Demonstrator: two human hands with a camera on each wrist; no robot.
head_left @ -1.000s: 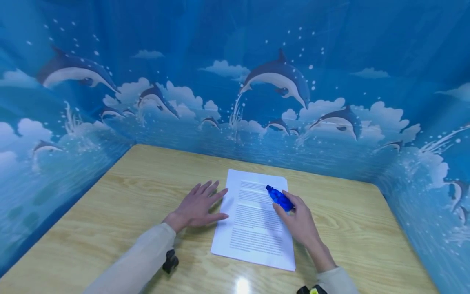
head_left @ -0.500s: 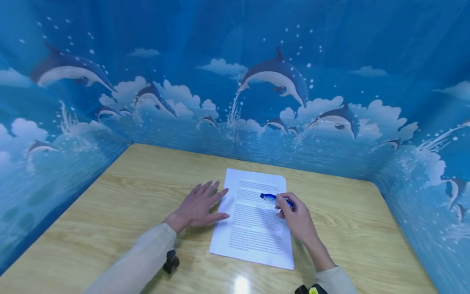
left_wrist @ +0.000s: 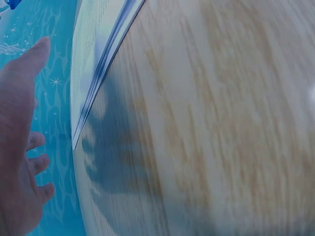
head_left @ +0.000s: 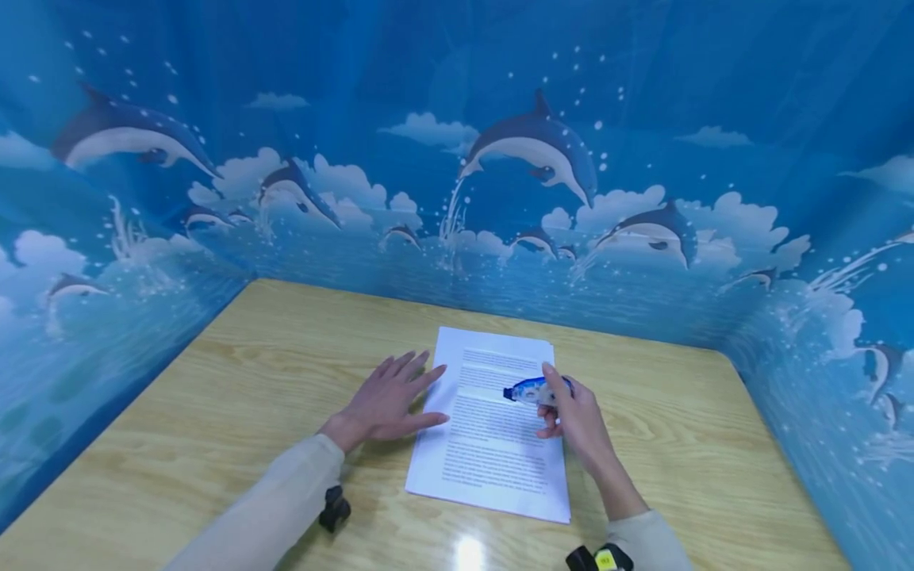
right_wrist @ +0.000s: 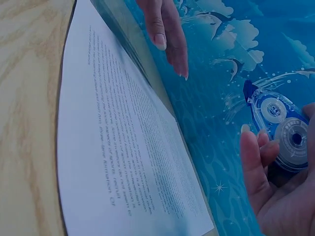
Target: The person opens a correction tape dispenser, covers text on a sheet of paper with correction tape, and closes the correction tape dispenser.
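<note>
A blue, clear-sided correction tape (head_left: 531, 392) is held in my right hand (head_left: 580, 416) above the right half of the printed sheets (head_left: 493, 468). Its dark blue tip points left, and in the right wrist view two round reels show through the case of the correction tape (right_wrist: 285, 128). My left hand (head_left: 385, 400) has its fingers spread at the left edge of the sheets, thumb and forefinger overlapping that edge in the head view. In the left wrist view, the left hand (left_wrist: 19, 128) casts a shadow on the wood beside the stacked page edges.
The sheets lie as a stack on a light wood table (head_left: 286, 341). Behind and at both sides hangs a blue curtain (head_left: 357, 262) printed with dolphins. A dark wrist device (head_left: 333, 509) sits under the left sleeve, another wrist device (head_left: 600, 558) by the right one.
My right hand has turned the correction tape over, from its solid blue side to the clear side with the reels, and its tip has swung lower and left. The left hand stays put.
</note>
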